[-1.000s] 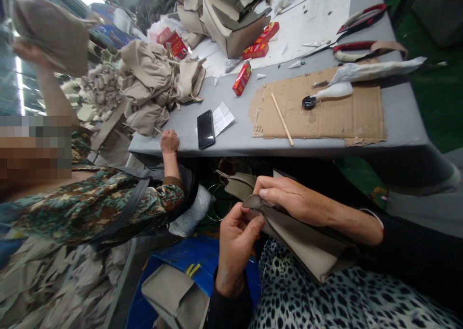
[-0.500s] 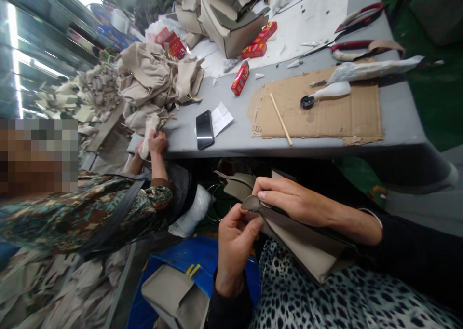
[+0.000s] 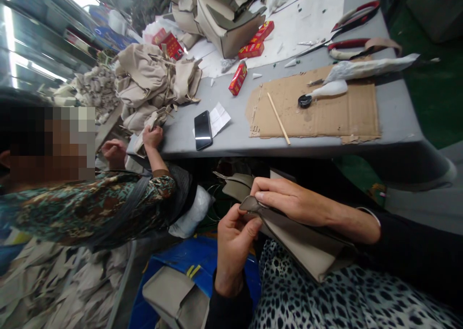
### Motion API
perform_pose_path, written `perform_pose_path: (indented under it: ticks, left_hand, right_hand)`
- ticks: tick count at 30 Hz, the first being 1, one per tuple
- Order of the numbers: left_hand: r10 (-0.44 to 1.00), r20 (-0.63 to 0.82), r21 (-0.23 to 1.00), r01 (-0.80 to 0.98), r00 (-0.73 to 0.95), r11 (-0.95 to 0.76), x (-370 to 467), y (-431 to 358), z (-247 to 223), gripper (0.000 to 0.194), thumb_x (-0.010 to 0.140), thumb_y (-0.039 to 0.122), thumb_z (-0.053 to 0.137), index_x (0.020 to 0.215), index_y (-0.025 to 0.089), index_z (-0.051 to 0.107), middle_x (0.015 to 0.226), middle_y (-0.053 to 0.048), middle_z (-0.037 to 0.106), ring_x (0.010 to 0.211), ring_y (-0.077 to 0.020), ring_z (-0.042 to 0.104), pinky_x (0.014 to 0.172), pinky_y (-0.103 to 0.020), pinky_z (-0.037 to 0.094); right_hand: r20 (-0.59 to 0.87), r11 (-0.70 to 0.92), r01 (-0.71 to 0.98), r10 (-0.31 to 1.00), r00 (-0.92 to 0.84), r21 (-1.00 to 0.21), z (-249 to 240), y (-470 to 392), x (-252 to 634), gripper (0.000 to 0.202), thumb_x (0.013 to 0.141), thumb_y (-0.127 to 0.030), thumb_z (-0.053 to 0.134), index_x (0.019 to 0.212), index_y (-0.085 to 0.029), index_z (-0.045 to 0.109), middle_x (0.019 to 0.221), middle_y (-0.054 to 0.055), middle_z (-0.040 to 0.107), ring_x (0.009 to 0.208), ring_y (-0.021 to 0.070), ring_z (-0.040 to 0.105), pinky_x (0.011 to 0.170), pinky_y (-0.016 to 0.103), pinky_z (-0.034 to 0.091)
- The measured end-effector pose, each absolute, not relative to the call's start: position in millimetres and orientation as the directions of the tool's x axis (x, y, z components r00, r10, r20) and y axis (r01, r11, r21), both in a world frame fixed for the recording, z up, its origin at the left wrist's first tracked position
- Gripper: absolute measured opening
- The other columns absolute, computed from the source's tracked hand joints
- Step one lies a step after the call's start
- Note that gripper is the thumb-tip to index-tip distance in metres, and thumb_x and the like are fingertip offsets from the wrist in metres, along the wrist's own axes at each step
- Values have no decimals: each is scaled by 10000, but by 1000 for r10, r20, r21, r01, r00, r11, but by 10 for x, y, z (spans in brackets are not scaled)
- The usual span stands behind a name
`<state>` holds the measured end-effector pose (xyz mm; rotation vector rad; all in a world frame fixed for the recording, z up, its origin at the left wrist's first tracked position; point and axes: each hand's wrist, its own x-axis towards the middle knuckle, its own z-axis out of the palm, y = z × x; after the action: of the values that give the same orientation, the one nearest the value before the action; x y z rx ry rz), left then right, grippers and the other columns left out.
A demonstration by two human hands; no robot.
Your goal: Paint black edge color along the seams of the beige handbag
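Note:
A grey-beige leather-like bag piece (image 3: 304,244) lies over my lap, its narrow end pointing up and left. My left hand (image 3: 237,237) pinches the edge of that end between thumb and fingers. Across the piece's upper side lies my right hand (image 3: 292,201), its fingers bent together over the edge close to my left fingertips. Part of the piece is hidden under my right hand and forearm. Just beyond my fingers is another olive-grey flap (image 3: 237,186); whether it joins the held piece I cannot tell.
The grey table (image 3: 231,143) holds cardboard (image 3: 325,121), a stick (image 3: 278,118), a black-capped white bottle (image 3: 331,89), scissors (image 3: 356,18), a phone (image 3: 203,130) and red boxes (image 3: 238,78). At left a person (image 3: 126,198) handles beige pieces. A blue bin (image 3: 155,271) holds another bag piece (image 3: 173,293).
The other person's head has come further into view, and one of their hands has moved away from the beige cloth piece. My hands keep nearly the same hold.

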<state>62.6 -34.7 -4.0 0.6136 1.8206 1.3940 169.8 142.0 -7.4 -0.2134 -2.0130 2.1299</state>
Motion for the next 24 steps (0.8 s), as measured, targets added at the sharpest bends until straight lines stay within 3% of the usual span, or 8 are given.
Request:
perform_pose_path:
  ticks: [24]
  left_hand:
    - [755, -248, 953, -12, -608, 304, 633, -349, -25, 159, 890, 337, 749, 965, 198, 729, 748, 19, 612, 623, -110, 561, 589, -205, 467]
  right_hand:
    - [64, -24, -73, 267, -961, -997, -87, 1395, 1694, 219, 1020, -267, 438, 861, -183, 564, 804, -6, 573, 771, 152, 531, 719, 291, 360]
